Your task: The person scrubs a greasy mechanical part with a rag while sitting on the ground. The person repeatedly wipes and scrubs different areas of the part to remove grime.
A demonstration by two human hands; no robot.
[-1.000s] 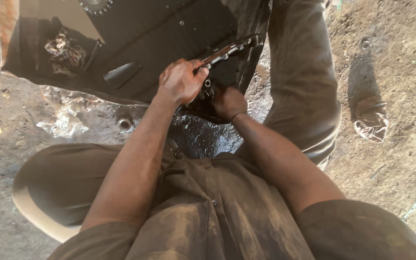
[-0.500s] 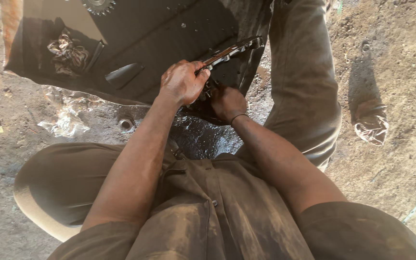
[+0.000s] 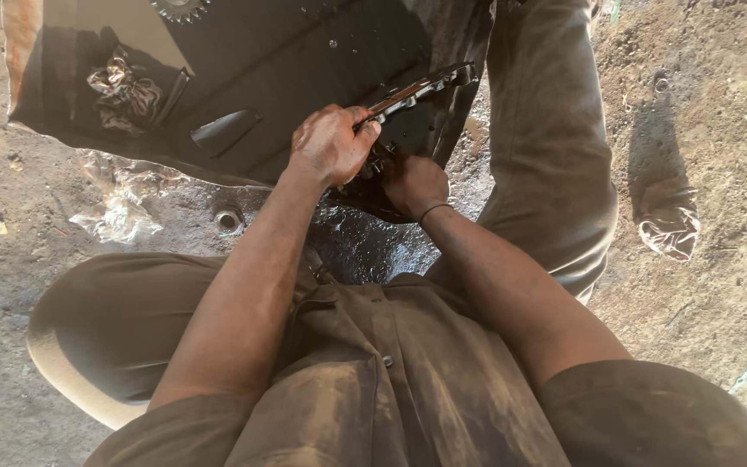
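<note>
My left hand is closed around the near end of a long, greasy metal part with a toothed edge, which slants up to the right over a black oily tray. Just below it, my right hand is curled around a small dark greasy piece at the tray's near edge; what that piece is cannot be made out. Both forearms reach forward from my lap. My knees and dusty brown clothes fill the lower half of the view.
On the tray lie a crumpled rag, a dark flat blade-like piece and a toothed sprocket at the top edge. A metal ring and crumpled plastic lie on the oily ground. Another crumpled rag lies on the dirt at right.
Both hands stay on the parts; the toothed metal part has barely shifted. The view has drifted slightly.
</note>
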